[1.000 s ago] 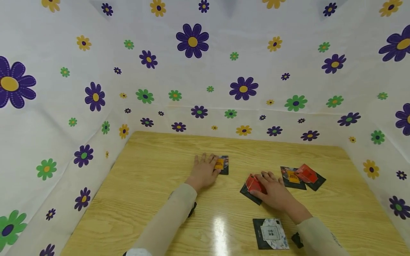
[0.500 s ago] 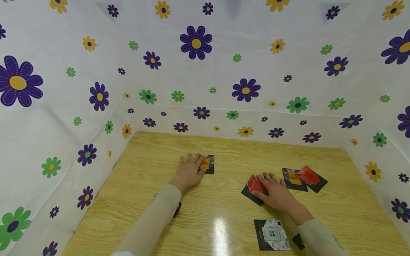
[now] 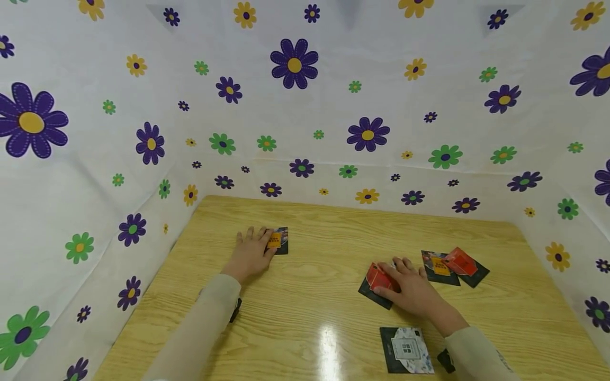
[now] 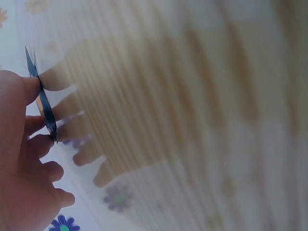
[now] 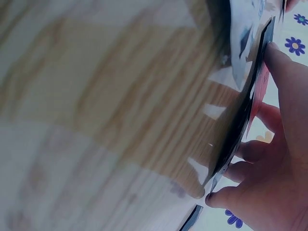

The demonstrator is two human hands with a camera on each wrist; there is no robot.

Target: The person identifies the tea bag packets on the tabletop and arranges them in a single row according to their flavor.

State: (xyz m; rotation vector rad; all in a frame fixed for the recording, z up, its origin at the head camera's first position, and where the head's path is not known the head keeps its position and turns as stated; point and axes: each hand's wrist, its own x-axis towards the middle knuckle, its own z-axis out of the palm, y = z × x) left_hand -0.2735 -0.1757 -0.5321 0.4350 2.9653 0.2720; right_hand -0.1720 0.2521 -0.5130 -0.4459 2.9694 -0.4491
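In the head view, my left hand [image 3: 249, 256] lies over a small flat sachet [image 3: 282, 241], dark with an orange label. In the left wrist view its thumb and nearest fingertips touch the sachet [image 4: 44, 103], seen edge-on against the glossy tabletop; the other fingers extend past it. Farther right, my right hand [image 3: 413, 287] rests with spread fingers on a black-and-red sachet [image 3: 378, 278], partly covered by the hand. The right wrist view shows thumb and fingertips along that sachet [image 5: 255, 101] from above.
Right of my right hand, an orange-labelled sachet [image 3: 439, 267] and a red-and-black sachet [image 3: 463, 263] overlap. A white-and-black sachet [image 3: 407, 350] lies nearer the front. Beside the right sleeve is a small dark piece [image 3: 446, 361]. Flower-printed cloth [image 3: 333, 106] encloses the wooden table [image 3: 305, 312].
My left hand has moved left across the table, and the orange-labelled sachet has slid along under it. The right hand and its sachet have stayed in place.
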